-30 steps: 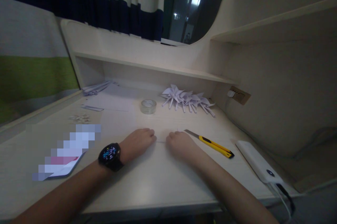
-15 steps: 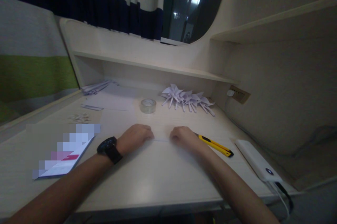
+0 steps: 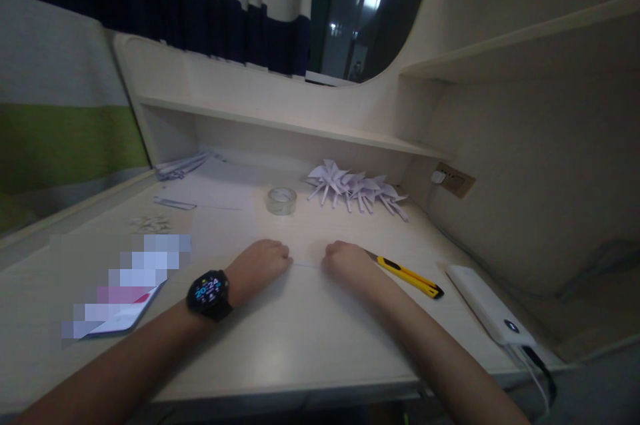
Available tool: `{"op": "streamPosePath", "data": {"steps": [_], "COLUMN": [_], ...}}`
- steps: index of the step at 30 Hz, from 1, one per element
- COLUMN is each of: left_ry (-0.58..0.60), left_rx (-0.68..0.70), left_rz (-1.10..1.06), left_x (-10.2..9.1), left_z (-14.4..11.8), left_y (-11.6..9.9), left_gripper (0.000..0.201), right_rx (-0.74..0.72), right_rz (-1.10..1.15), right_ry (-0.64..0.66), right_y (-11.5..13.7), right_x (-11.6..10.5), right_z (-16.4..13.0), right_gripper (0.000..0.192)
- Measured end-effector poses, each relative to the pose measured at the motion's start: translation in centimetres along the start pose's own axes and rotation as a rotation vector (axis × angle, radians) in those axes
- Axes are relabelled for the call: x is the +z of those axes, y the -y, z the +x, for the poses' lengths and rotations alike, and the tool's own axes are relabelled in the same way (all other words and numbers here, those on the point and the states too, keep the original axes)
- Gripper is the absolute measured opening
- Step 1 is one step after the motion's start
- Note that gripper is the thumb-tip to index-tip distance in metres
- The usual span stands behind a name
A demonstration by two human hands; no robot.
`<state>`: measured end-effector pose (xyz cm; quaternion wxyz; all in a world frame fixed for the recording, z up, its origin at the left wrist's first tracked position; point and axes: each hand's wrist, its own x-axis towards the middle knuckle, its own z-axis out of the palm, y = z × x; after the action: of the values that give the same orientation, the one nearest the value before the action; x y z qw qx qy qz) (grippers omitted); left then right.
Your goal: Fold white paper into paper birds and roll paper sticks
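Between my two hands, low over the desk, stretches a thin white strip of paper (image 3: 307, 265). My left hand (image 3: 263, 265), with a black watch (image 3: 209, 293) on its wrist, is closed on the strip's left end. Curled fingers of my right hand (image 3: 345, 260) grip the other end. How each end sits in the fingers is hidden. A yellow utility knife (image 3: 407, 276) lies just right of my right hand, its blade pointing toward the hand. Beyond the hands stands a roll of clear tape (image 3: 281, 201).
Several paper pinwheels (image 3: 353, 185) lie at the back right. Paper sheets (image 3: 220, 185) and folded strips (image 3: 183, 165) are at the back left, with small white pieces (image 3: 151, 222) nearer. A phone (image 3: 125, 315) lies left, a white power bank (image 3: 490, 305) with cables right.
My left wrist has rolled, so the watch face now shows lit. Both hands stay in nearly the same place with the paper strip between them.
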<state>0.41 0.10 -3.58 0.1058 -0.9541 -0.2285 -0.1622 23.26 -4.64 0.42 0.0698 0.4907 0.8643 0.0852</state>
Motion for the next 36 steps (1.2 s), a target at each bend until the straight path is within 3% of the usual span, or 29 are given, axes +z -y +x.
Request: {"op": "streamPosePath", "data": {"steps": [5,13,20,26,31,36], "left_ry": [0.027,0.061,-0.056,-0.012,-0.050,-0.142], "left_rx": [-0.008,-0.082,-0.162,-0.280,-0.242,-0.244], "left_rz": [0.142,-0.030,-0.449,-0.600,-0.581,-0.520], "left_x": [0.1,-1.8,-2.1,-2.0,-2.2,-2.2], "left_z": [0.3,0.0,0.0,0.3,0.5,0.6], "left_y": [-0.4,-0.5,0.6,1.6,1.3,0.9], "left_gripper": [0.021,0.021,0.019,0.025,0.029,0.025], "right_rx": [-0.027,0.028,0.015,0.127,0.148,0.208], "right_rz": [-0.083,0.011,0.529,0.930,1.291,1.468], "right_ry": [-0.008,-0.009,-0.180,-0.242,-0.272,-0.247], "right_y": [1.6,0.7,-2.7,-4.2,-4.1,-4.0], "right_x": [0.4,-0.1,0.5,2.4,2.7,2.6], "right_z": [0.0,-0.4,-0.7,0.1,0.4,0.5], "right_gripper": [0.018,0.021,0.021,0.019,0.026,0.032]}}
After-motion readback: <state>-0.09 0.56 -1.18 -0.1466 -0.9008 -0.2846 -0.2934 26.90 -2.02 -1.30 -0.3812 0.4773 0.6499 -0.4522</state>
